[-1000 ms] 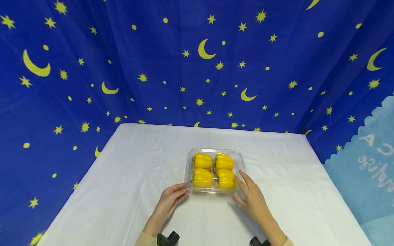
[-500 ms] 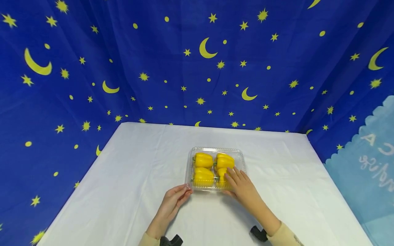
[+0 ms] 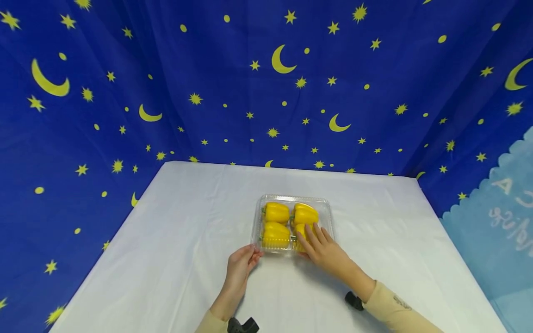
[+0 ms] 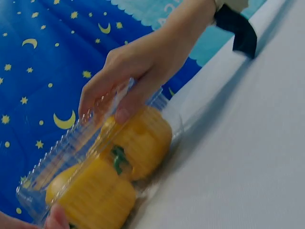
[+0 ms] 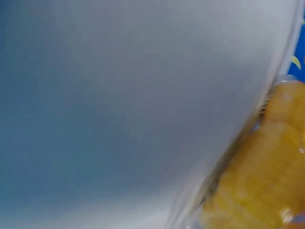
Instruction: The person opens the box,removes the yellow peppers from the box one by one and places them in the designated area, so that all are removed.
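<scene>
A clear plastic clamshell container (image 3: 326,213) lies on the white table in the head view. Inside it sit several yellow bell peppers (image 3: 276,212), with green stems showing at their left ends. My left hand (image 3: 240,267) pinches the container's front left corner, and its fingertips (image 4: 57,218) show at the lower left of the left wrist view. Over the front right pepper, my right hand (image 3: 326,254) rests on the lid with spread fingers, its thumb low at the front side. That pepper is partly hidden by the hand. The right wrist view is blurred, with yellow peppers (image 5: 262,176) at its right edge.
White cloth covers the table (image 3: 200,222). A blue curtain (image 3: 233,88) with yellow moons and stars hangs behind and at the left. At the right hangs a light blue panel (image 3: 491,231) with white lettering. A black wrist mount (image 3: 243,325) sits under the left forearm.
My right hand has moved left from the container's right edge onto the lid over the front right pepper. My left hand keeps its pinch on the front left corner.
</scene>
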A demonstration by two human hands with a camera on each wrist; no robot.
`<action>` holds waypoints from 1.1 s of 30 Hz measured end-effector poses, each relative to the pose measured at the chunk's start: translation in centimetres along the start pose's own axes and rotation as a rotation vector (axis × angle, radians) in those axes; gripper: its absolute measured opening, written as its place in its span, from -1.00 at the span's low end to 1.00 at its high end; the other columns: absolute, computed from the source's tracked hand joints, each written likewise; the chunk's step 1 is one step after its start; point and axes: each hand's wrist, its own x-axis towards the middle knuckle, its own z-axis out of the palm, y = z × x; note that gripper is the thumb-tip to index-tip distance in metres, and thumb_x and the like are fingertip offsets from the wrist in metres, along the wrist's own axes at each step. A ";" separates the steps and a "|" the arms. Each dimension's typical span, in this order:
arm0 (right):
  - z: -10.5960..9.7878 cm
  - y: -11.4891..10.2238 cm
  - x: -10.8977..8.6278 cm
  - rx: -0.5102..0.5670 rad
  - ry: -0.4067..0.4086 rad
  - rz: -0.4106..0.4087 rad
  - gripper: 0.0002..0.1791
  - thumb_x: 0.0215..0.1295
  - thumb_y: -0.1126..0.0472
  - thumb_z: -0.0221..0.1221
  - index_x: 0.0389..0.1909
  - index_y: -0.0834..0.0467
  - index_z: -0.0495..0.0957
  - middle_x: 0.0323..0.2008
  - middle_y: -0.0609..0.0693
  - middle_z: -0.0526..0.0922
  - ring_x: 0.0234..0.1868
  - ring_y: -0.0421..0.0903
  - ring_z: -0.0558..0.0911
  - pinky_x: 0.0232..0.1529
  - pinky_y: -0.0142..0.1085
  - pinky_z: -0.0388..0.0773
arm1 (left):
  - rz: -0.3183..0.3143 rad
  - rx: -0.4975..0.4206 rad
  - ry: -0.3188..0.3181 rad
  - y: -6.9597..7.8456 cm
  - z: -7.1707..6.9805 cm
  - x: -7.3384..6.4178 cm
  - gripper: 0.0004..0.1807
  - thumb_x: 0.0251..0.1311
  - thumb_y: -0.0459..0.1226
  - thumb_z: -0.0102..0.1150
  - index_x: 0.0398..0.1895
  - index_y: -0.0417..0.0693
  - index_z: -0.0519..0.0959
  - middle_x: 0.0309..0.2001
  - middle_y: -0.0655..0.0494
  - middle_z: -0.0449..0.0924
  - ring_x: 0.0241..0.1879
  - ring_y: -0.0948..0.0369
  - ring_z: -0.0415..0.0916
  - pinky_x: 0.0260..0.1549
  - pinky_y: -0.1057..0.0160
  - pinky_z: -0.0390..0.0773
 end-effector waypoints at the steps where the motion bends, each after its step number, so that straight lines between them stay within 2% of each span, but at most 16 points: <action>1: 0.1 0.1 0.0 -0.024 0.012 -0.024 -0.45 0.57 -0.01 -0.44 0.08 0.24 0.42 -0.10 0.28 0.64 -0.15 0.25 0.67 -0.26 -0.05 0.70 | 0.008 0.006 0.012 0.1 0.2 0.0 -0.74 0.37 -0.38 -0.06 -0.14 -0.52 0.48 -0.49 0.22 0.59 -0.43 0.40 0.56 -0.37 0.51 0.56; 7: 0.5 0.4 0.4 -0.137 0.078 -0.108 -0.50 0.58 0.03 -0.42 0.04 0.24 0.42 -0.20 0.23 0.66 -0.26 0.21 0.70 -0.36 -0.10 0.70 | 0.028 0.025 0.039 0.2 0.6 0.0 -0.70 0.38 -0.44 -0.14 -0.06 -0.65 0.40 -0.50 0.21 0.55 -0.47 0.42 0.51 -0.44 0.55 0.50; 10: 0.5 0.4 0.4 -0.137 0.106 -0.115 -0.50 0.58 0.04 -0.39 0.02 0.26 0.45 -0.23 0.23 0.68 -0.28 0.23 0.70 -0.37 -0.09 0.70 | 0.026 0.042 0.044 0.1 0.7 0.1 -0.68 0.37 -0.46 -0.14 -0.02 -0.68 0.38 -0.51 0.20 0.55 -0.48 0.42 0.48 -0.45 0.55 0.49; 15: 0.6 0.4 0.5 -0.116 0.115 -0.106 -0.49 0.58 0.07 -0.38 0.01 0.32 0.45 -0.24 0.26 0.68 -0.30 0.24 0.70 -0.37 -0.08 0.70 | 0.022 0.065 0.046 0.1 0.6 0.3 -0.67 0.35 -0.48 -0.15 0.01 -0.70 0.37 -0.48 0.16 0.55 -0.46 0.40 0.47 -0.42 0.54 0.50; 20: 0.4 1.0 1.0 -0.059 0.114 -0.051 -0.45 0.58 0.06 -0.40 0.03 0.37 0.45 -0.25 0.29 0.68 -0.31 0.24 0.71 -0.38 -0.11 0.70 | 0.019 0.048 0.032 0.0 0.2 0.3 -0.65 0.35 -0.47 -0.14 0.06 -0.68 0.36 -0.39 0.09 0.58 -0.42 0.40 0.52 -0.38 0.54 0.52; 25: -0.4 1.6 1.8 -0.044 0.082 -0.027 -0.41 0.57 -0.03 -0.42 0.07 0.29 0.46 -0.23 0.25 0.69 -0.29 0.22 0.72 -0.40 -0.11 0.70 | 0.037 0.081 0.034 0.1 -0.1 0.4 -0.63 0.35 -0.43 -0.06 0.06 -0.65 0.39 -0.40 0.12 0.64 -0.44 0.43 0.54 -0.38 0.52 0.56; 29: -1.6 3.1 2.8 -0.071 0.105 0.047 -0.37 0.54 -0.13 -0.37 0.05 0.24 0.51 -0.24 0.21 0.70 -0.31 0.17 0.72 -0.41 -0.10 0.69 | 0.088 0.204 0.047 0.5 -0.3 0.5 -0.64 0.30 -0.39 0.02 0.04 -0.56 0.46 -0.35 0.02 0.68 -0.44 0.45 0.57 -0.36 0.53 0.58; 33: -2.5 5.2 4.1 -0.107 0.158 0.212 -0.27 0.48 -0.25 -0.32 -0.09 0.30 0.57 -0.31 0.20 0.71 -0.34 0.16 0.71 -0.39 -0.08 0.69 | 0.213 0.437 0.026 1.2 -0.5 0.9 -0.59 0.22 -0.38 0.10 0.10 -0.48 0.47 -0.19 -0.23 0.69 -0.31 0.27 0.64 -0.25 0.45 0.60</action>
